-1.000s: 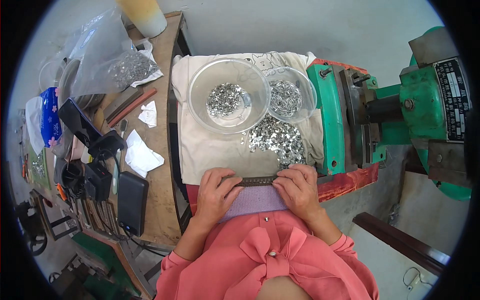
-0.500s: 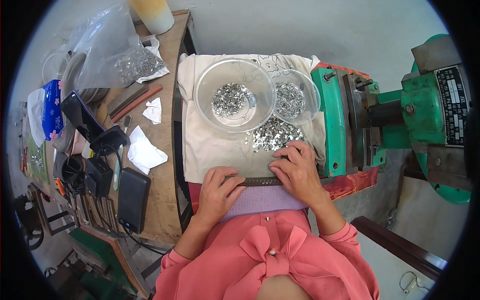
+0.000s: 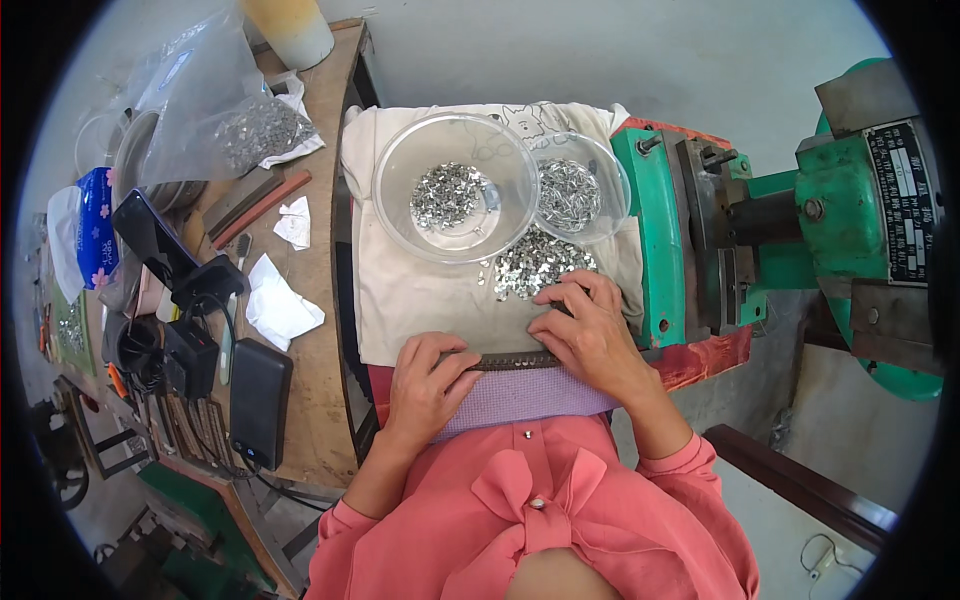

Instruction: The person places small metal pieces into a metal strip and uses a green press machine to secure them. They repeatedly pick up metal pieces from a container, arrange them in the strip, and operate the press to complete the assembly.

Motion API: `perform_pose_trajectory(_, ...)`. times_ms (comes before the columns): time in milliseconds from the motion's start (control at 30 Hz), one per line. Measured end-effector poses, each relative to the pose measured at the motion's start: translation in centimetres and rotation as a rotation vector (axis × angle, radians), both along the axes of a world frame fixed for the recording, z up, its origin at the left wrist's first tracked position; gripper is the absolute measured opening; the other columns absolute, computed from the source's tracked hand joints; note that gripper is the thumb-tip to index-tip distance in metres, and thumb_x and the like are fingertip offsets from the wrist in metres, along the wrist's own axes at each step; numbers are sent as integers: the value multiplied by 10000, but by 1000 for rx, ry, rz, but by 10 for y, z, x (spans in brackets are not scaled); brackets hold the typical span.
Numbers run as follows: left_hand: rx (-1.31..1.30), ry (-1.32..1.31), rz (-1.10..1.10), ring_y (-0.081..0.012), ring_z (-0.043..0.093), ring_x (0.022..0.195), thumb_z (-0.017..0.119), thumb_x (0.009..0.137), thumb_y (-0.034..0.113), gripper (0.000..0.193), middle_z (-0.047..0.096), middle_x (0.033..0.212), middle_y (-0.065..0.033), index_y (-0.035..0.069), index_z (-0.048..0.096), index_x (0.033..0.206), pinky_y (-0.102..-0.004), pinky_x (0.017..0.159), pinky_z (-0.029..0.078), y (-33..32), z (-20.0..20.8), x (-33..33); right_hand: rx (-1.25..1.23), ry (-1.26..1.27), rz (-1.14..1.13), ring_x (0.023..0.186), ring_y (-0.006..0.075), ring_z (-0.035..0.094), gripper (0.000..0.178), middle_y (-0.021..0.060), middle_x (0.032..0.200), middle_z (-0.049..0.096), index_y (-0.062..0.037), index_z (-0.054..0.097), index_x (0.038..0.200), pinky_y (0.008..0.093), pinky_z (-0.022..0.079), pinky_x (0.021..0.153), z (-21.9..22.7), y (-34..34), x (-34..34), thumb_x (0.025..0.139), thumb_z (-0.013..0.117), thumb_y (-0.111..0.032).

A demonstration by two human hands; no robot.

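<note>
While the left hand (image 3: 432, 385) gripped the left end of the dark toothed strip (image 3: 515, 361), the right hand (image 3: 590, 335) sat at the near edge of the metal bits (image 3: 535, 268), fingers curled; couldn't tell if it had one. Strip lay between beige cloth (image 3: 415, 310) and purple cloth (image 3: 510, 398). Looked stiff, likely metal; ends best for holding, teeth clear. Bits looked light, hard, slippery: pinch by edges. Green machine (image 3: 655, 260) crowded the right; open cloth lay front-left.
</note>
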State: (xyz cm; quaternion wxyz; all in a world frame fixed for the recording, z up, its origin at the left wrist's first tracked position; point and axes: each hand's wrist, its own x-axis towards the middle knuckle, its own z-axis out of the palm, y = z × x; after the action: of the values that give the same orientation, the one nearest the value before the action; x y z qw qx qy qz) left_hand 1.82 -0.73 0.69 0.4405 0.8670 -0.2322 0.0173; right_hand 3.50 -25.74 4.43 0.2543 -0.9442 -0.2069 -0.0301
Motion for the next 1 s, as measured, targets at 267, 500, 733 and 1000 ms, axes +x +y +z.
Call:
perform_pose_trajectory(267, 7, 4, 1, -297, 593, 981, 832, 694, 70, 276, 646, 1026, -86, 62, 724, 947, -396, 813, 496, 0, 0, 0, -1, -16, -19, 1184, 302, 515, 131, 6, 1124, 634, -104, 718, 836, 472, 380, 1013, -4, -3, -3, 750, 806, -149)
perform_pose_trajectory(500, 11, 4, -3, -297, 591, 981, 829, 700, 71, 283, 643, 1032, -88, 59, 721, 961, -396, 814, 494, 0, -1, -1, 11, -47, -69, 1156, 300, 535, 158, 33, 1108, 636, -82, 704, 776, 471, 382, 990, -5, 3, -6, 725, 827, -167)
perform_pose_trajectory(733, 19, -5, 10, -295, 588, 974, 824, 707, 72, 282, 643, 1027, -84, 56, 720, 968, -395, 815, 489, -1, -1, 0, -26, -78, -213, 1163, 327, 527, 174, 78, 1153, 627, -70, 696, 756, 473, 381, 974, -1, 16, -16, 704, 838, -155)
perform_pose_trajectory(1000, 82, -1, -21, -313, 585, 979, 811, 722, 74, 318, 637, 1041, -96, 44, 696, 1017, -413, 842, 486, -3, 10, 2, 5, -31, -312, 1173, 323, 511, 162, 78, 1181, 628, -73, 710, 762, 472, 364, 977, 0, 19, -21, 693, 840, -140)
